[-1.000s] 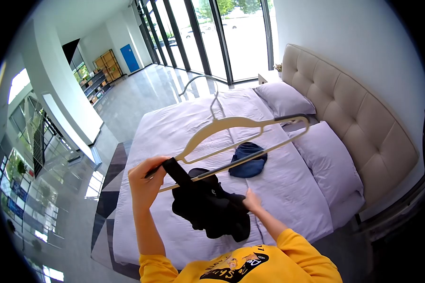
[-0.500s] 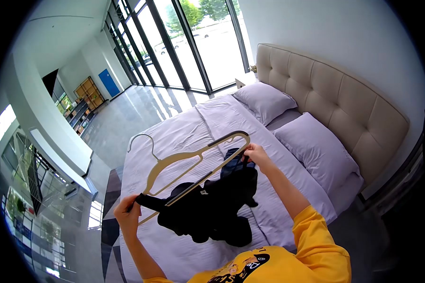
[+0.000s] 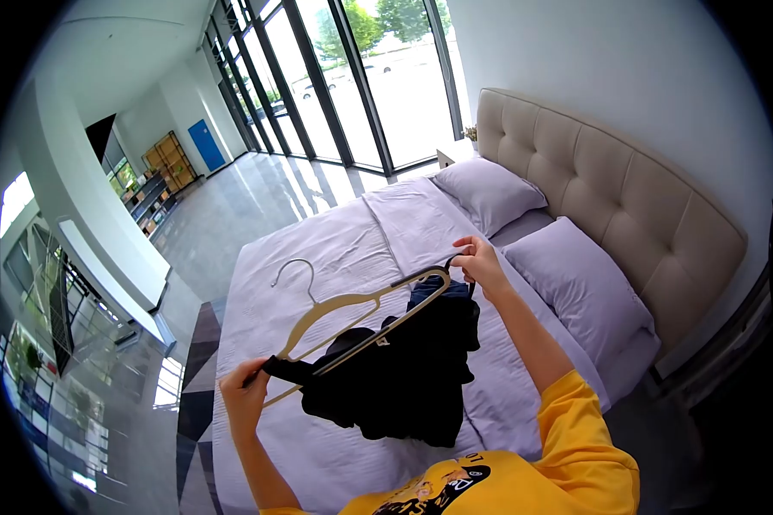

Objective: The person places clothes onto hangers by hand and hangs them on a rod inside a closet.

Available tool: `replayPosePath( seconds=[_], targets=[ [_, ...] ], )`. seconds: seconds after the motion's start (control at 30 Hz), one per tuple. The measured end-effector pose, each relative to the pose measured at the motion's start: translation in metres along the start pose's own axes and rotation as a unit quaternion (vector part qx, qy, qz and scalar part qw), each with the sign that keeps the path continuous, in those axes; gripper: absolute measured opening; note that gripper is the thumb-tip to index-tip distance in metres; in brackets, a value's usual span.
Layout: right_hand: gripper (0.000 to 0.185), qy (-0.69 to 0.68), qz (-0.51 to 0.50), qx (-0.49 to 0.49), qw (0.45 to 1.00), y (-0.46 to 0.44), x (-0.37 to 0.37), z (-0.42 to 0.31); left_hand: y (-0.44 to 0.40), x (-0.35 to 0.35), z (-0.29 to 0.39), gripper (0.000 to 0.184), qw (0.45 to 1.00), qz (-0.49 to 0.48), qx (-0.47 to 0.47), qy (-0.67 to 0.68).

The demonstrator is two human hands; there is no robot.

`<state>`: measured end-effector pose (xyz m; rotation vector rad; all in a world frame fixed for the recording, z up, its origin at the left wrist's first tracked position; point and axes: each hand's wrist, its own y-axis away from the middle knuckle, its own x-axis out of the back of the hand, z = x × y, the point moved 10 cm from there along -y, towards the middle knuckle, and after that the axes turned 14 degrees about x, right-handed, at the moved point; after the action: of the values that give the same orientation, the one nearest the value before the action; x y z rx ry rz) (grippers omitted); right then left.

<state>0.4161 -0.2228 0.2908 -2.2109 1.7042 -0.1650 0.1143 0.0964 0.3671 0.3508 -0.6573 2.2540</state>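
Note:
A beige clothes hanger with a metal hook lies tilted above the bed, its hook pointing to the far left. From it hangs a black garment with shoulder straps, bunched at the bottom, a small white label at its neckline. My left hand is closed on the black strap at the hanger's left end. At the opposite end, my right hand pinches the other strap beside the hanger's tip. Behind the garment shows part of a dark blue cloth; the rest of it is hidden.
Below the hands is a bed with a lilac cover. Two pillows lean towards a tufted beige headboard. A white bedside table stands by the tall windows, and a patterned rug borders the left side.
My right hand has risen slightly and pulls its strap out over the hanger's right tip. The hanger has shifted a little right and down, and the garment hangs more spread out.

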Motion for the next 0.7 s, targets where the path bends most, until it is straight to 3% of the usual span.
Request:
replayPosePath(
  seconds=[0.23,0.33,0.7],
  targets=[
    [0.037,0.228,-0.018,0.142,0.963,-0.002,-0.023,-0.056,0.005,-0.030,0.016,0.012,0.999,-0.004,-0.024,-0.038],
    [0.036,0.236,-0.020,0.183,0.954,0.006,-0.032,-0.077,0.008,-0.043,0.017,0.013,0.999,-0.003,-0.034,-0.038],
    [0.027,0.122,-0.032,0.151,0.980,0.004,-0.031,-0.077,0.005,-0.061,0.018,0.013,0.999,0.014,-0.027,0.013]
  ],
)
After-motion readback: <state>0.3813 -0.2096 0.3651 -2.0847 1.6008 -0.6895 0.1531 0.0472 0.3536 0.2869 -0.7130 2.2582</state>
